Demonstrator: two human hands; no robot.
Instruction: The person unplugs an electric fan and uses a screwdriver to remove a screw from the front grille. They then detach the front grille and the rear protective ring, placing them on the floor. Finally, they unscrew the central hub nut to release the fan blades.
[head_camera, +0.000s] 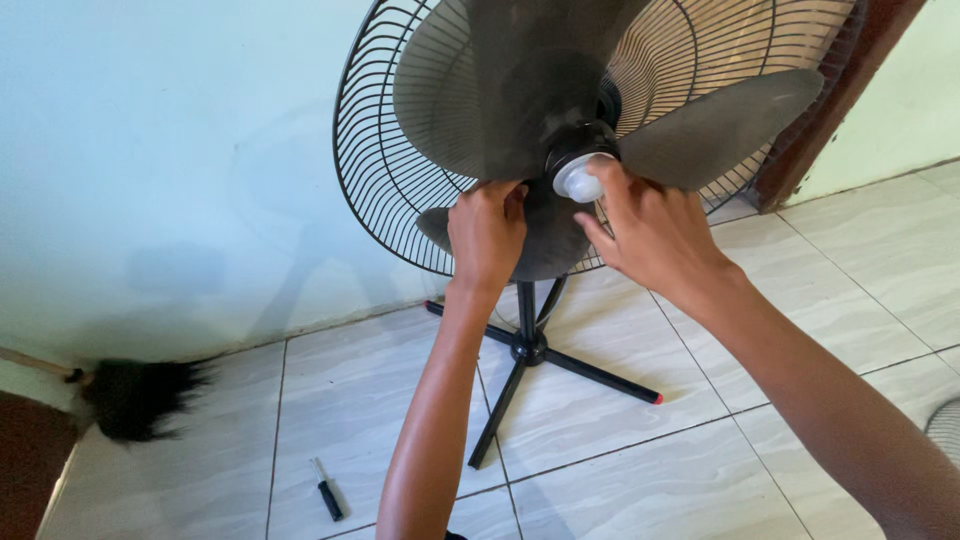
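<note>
Pale tiled floor (620, 470), fan standing by the wall – left hand (487, 235) pinching the dusty blade (520, 90) steady; right hand (655, 235) with fingertips closed round the white hub cap (578, 180); I'd say brace the blade firmly and twist the cap squarely so it won't slip.

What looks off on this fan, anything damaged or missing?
The front guard is missing: the dusty blades sit exposed before the rear grille. Left hand holds a blade, right hand is on the white hub cap. A screwdriver lies loose on the floor tiles.
</note>
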